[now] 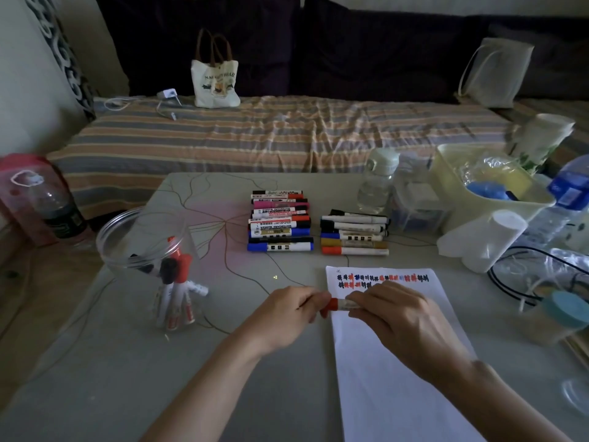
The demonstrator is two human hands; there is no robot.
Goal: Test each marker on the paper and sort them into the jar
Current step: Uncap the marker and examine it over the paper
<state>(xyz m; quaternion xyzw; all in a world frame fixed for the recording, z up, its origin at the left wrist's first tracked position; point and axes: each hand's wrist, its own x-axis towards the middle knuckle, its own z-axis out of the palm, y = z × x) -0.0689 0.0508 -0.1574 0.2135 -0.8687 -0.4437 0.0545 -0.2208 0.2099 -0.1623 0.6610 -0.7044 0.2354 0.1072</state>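
Both hands meet over the top-left corner of the paper (398, 362), holding one red marker (342, 304) level between them. The left hand (287, 312) has its grip closed round the red cap (330, 307); the right hand (395, 314) clasps the white barrel. Whether the cap is coming off or going on cannot be told. Either way, the cap should move straight along the barrel, the right hand steady, so the tip does not smear the rows of red, blue and black test marks (382, 280) just beyond the hands.

Left of the paper stands the clear jar (146, 247) with several markers in it. Beyond the paper lie two stacks of markers (280, 221); some barrels read "WHITEBOARD MARKER". A tote bag (215, 81) on the bed seems to read "NAUGHTY BEAR".
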